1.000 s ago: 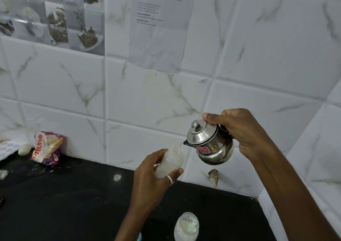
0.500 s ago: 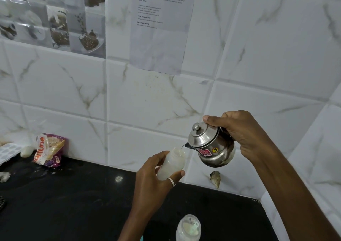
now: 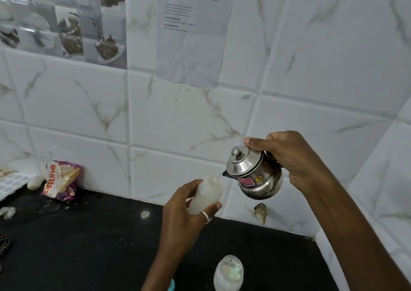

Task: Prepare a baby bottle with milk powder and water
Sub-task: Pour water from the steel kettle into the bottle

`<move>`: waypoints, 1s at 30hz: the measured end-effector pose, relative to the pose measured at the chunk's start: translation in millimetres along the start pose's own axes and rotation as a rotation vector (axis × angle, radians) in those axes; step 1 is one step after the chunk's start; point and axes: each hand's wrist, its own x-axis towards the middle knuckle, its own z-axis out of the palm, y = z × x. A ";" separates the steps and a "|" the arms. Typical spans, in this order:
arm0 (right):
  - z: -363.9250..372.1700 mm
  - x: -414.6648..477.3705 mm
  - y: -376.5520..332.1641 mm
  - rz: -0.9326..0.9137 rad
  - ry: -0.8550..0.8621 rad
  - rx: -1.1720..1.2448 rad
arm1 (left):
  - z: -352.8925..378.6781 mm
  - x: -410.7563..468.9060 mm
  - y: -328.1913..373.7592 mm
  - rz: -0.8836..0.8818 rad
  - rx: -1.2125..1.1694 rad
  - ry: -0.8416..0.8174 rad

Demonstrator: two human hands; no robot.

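My left hand (image 3: 184, 210) grips a translucent white baby bottle (image 3: 208, 194), uncapped and tilted toward the right, above the black counter. My right hand (image 3: 289, 155) holds a small steel kettle (image 3: 253, 175) with a lid and a red sticker, its thumb resting on the lid. The kettle is tipped left, its spout just over the bottle's mouth, and a thin stream of water runs into the bottle. The bottle's clear cap with the teat (image 3: 229, 273) stands on the counter near the bottom edge.
The black counter (image 3: 89, 246) meets white marble-look wall tiles at the back and right. A purple and white packet (image 3: 61, 180) leans against the wall at left, beside a white tray (image 3: 10, 183). A paper sheet (image 3: 191, 32) hangs on the wall.
Both hands have hardly shifted; the kettle stays tipped over the bottle's mouth and the water keeps running in.
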 end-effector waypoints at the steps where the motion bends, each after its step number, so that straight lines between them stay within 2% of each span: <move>1: 0.0 -0.3 0.3 -0.001 -0.002 0.000 | -0.3 -0.3 0.2 -0.002 0.001 0.002; 30: 5.0 -7.7 7.3 -0.016 -0.007 -0.041 | -5.0 -13.0 0.3 -0.052 0.030 -0.007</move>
